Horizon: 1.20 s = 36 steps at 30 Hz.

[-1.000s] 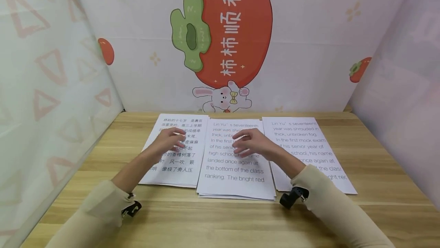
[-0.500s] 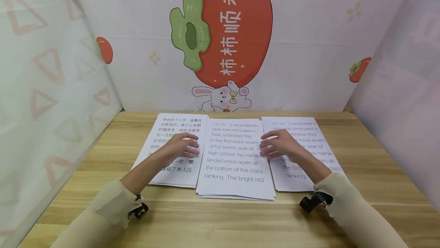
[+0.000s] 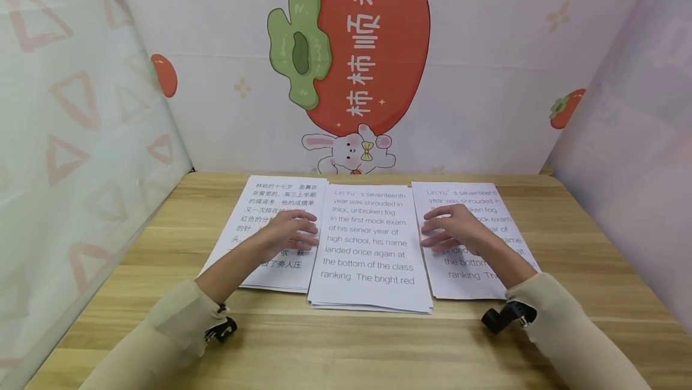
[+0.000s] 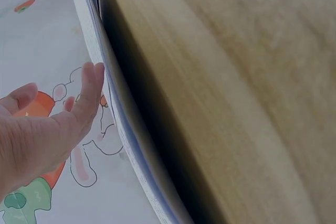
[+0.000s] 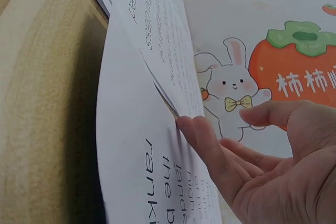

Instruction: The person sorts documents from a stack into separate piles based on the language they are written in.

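Note:
Three stacks of printed paper lie side by side in the head view. The left stack carries Chinese text; the middle stack and the right stack carry English text. My left hand is over the inner part of the left stack, its fingers loosely bent and holding nothing. Over the inner edge of the right stack, my right hand has the same relaxed shape, also with nothing in it. The right wrist view puts my right hand's fingertips close to the paper; whether they touch is unclear.
The stacks lie on a wooden table. Behind it hangs a white backdrop printed with a large persimmon and a rabbit. White sheets flank the table on both sides. Black wrist cameras sit at both cuffs.
My right hand has moved right, from over the middle stack to over the right one. My left hand has shifted a little to the right. The papers stay put.

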Each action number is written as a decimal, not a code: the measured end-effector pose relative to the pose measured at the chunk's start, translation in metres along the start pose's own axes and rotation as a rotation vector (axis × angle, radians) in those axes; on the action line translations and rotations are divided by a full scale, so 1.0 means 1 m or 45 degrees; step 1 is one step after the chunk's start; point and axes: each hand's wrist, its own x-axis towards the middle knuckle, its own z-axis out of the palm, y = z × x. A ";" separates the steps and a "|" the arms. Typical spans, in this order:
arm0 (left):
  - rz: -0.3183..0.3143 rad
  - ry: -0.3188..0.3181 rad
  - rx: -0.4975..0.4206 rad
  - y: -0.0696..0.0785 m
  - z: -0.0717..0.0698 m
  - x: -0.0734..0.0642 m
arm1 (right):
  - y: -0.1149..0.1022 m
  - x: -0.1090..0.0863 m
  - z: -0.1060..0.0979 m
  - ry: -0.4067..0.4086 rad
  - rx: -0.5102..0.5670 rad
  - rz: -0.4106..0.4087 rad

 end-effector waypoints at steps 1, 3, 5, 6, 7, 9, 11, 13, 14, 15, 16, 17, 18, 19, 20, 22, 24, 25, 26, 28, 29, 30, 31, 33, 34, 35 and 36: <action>-0.001 -0.004 -0.011 0.000 0.001 0.000 | 0.001 0.000 -0.001 -0.007 0.011 0.005; -0.003 -0.014 -0.027 -0.001 0.001 0.000 | 0.002 0.001 -0.001 -0.018 0.034 0.014; -0.006 -0.022 -0.039 -0.001 0.002 0.001 | 0.004 0.001 -0.001 -0.021 0.060 0.028; -0.007 -0.026 -0.040 -0.001 0.002 0.001 | 0.005 0.001 -0.001 -0.023 0.071 0.033; -0.008 -0.028 -0.041 -0.001 0.002 0.001 | 0.006 0.002 -0.001 -0.024 0.084 0.038; -0.007 -0.032 -0.043 -0.002 0.002 0.000 | 0.007 0.002 -0.001 -0.024 0.107 0.046; -0.008 -0.034 -0.046 -0.002 0.002 0.000 | 0.008 0.002 -0.002 -0.024 0.129 0.053; -0.010 -0.034 -0.050 -0.001 0.002 0.000 | 0.009 0.002 -0.002 -0.024 0.154 0.058; -0.009 -0.036 -0.052 -0.001 0.002 0.000 | 0.009 0.002 -0.002 -0.023 0.164 0.058; -0.010 -0.037 -0.055 -0.001 0.002 0.000 | 0.009 0.002 -0.002 -0.023 0.173 0.057; -0.012 -0.039 -0.058 -0.001 0.002 0.000 | 0.009 0.002 -0.002 -0.024 0.180 0.057; -0.012 -0.040 -0.063 0.000 0.002 0.001 | 0.009 0.002 -0.002 -0.025 0.187 0.056; -0.015 -0.042 -0.068 0.000 0.002 0.001 | 0.009 0.001 -0.002 -0.026 0.192 0.055; -0.017 -0.042 -0.073 0.001 0.002 0.001 | 0.009 0.001 -0.002 -0.026 0.196 0.054; -0.020 -0.042 -0.078 0.001 0.001 0.001 | 0.009 0.001 -0.002 -0.027 0.201 0.053; -0.025 -0.039 -0.088 0.002 0.001 0.001 | 0.009 0.000 -0.003 -0.028 0.210 0.049; -0.027 -0.039 -0.094 0.003 0.001 0.000 | 0.009 -0.001 -0.004 -0.030 0.227 0.044; -0.027 -0.038 -0.095 0.003 0.001 0.000 | 0.009 -0.001 -0.004 -0.031 0.239 0.043; -0.027 -0.036 -0.098 0.003 0.001 -0.001 | 0.009 -0.002 -0.004 -0.033 0.251 0.042; -0.027 -0.032 -0.102 0.003 0.001 -0.001 | 0.009 -0.002 -0.005 -0.039 0.270 0.039; -0.029 -0.029 -0.108 0.003 0.001 -0.002 | 0.009 -0.002 -0.005 -0.042 0.279 0.038; -0.029 -0.023 -0.116 0.003 0.001 -0.002 | 0.010 -0.001 -0.005 -0.043 0.286 0.036; -0.031 -0.016 -0.120 0.003 0.002 -0.002 | 0.010 -0.001 -0.005 -0.044 0.286 0.032; -0.032 -0.005 -0.130 0.003 0.002 -0.002 | 0.011 -0.001 -0.004 -0.046 0.290 0.021; -0.032 0.001 -0.139 0.003 0.002 -0.002 | 0.012 -0.001 -0.004 -0.046 0.293 0.014; -0.030 0.004 -0.148 0.003 0.002 -0.002 | 0.013 -0.001 -0.004 -0.049 0.297 0.006; -0.027 0.005 -0.156 0.003 0.002 -0.002 | 0.013 -0.001 -0.003 -0.051 0.302 0.000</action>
